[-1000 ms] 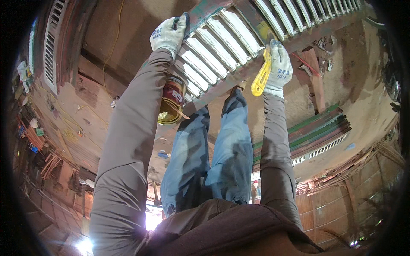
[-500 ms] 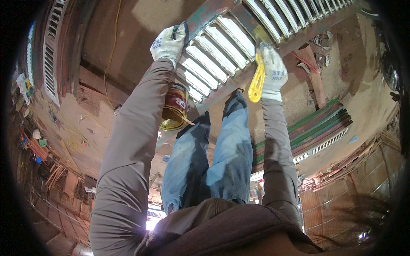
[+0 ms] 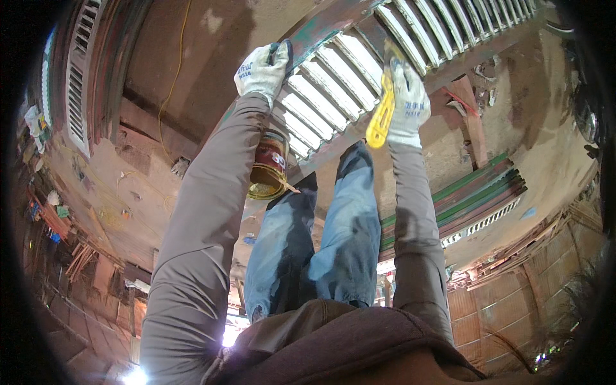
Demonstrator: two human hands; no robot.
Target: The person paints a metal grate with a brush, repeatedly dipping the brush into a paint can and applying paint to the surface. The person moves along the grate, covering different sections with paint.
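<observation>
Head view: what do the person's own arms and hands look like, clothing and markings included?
The left hand and right hand wear matching whitish work gloves, with blue printing on the backs and darker bluish-grey areas toward the fingertips. Long grey-brown sleeves, creased at the elbows, cover both arms down to the gloves. No cables show on them.

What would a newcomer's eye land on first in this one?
Probably the bright yellow handle in the right gloved hand, set against the white-slatted panel across the upper middle. Next, the left gloved hand at that panel's left end, and the open red-and-gold can beside the left forearm.
</observation>
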